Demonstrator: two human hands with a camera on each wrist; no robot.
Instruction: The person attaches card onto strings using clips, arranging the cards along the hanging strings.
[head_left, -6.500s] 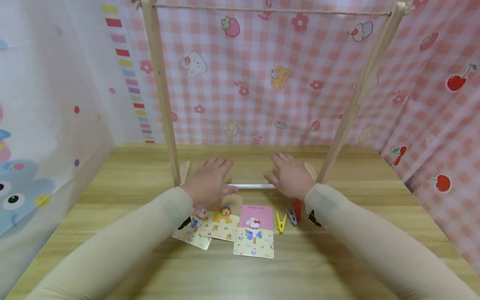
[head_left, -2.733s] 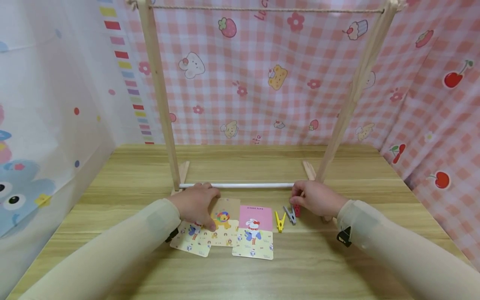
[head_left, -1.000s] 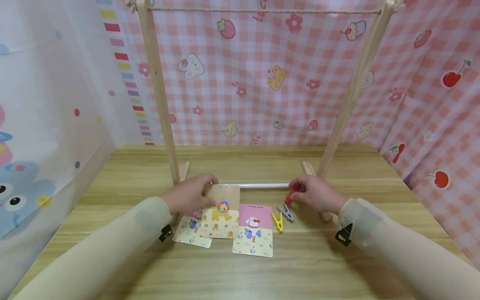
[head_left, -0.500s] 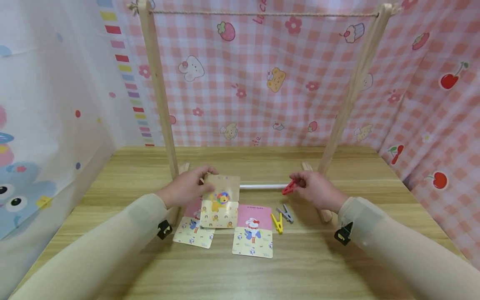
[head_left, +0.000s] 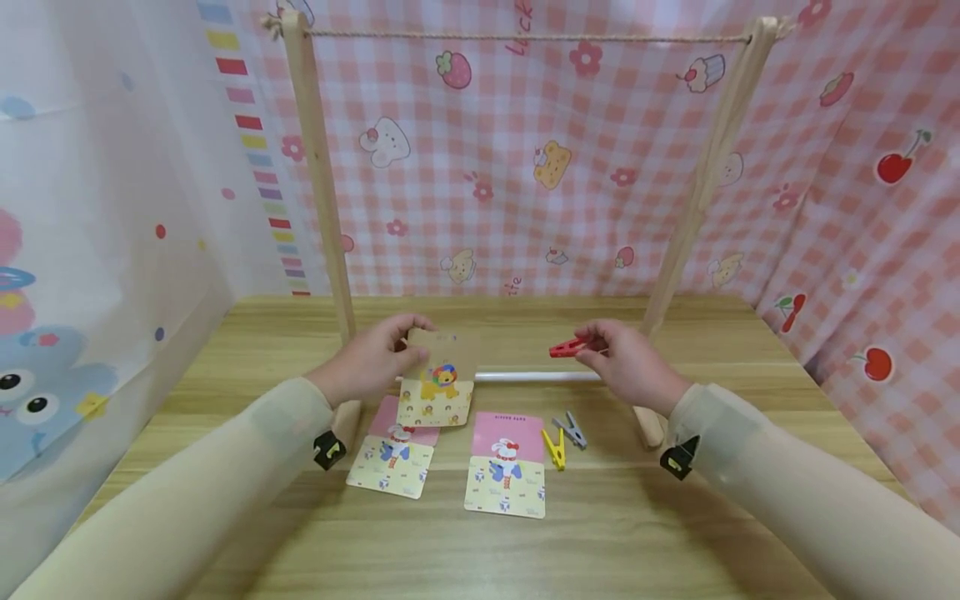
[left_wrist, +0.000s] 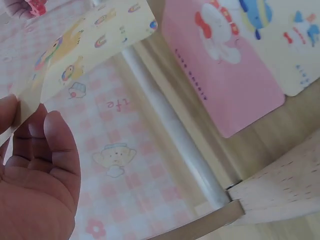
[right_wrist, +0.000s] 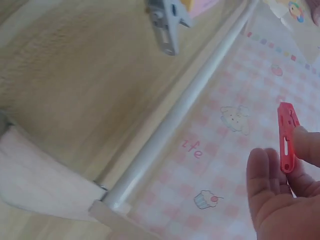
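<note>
Thumb and fingers of my left hand pinch the upper left part of a tan and cream lion card, raised off the table in front of the white rod. My right hand pinches a red clothespin, also in the air, its tip pointing left; the right wrist view shows the red clothespin between thumb and fingers. Two pink and cream rabbit cards lie on the table: the left card, partly overlapped by the lion card, and the right card. Beside the latter lie a yellow clothespin and a grey clothespin.
A wooden frame stands on the table, with a left post, a right post and a white rod low between them. A twine line is strung across the top. Checked pink cloth hangs behind.
My left hand has lifted the lion card off the table, uncovering more of the left rabbit card. My right hand has picked up the red clothespin and raised it; the grey and yellow clothespins shifted slightly.
</note>
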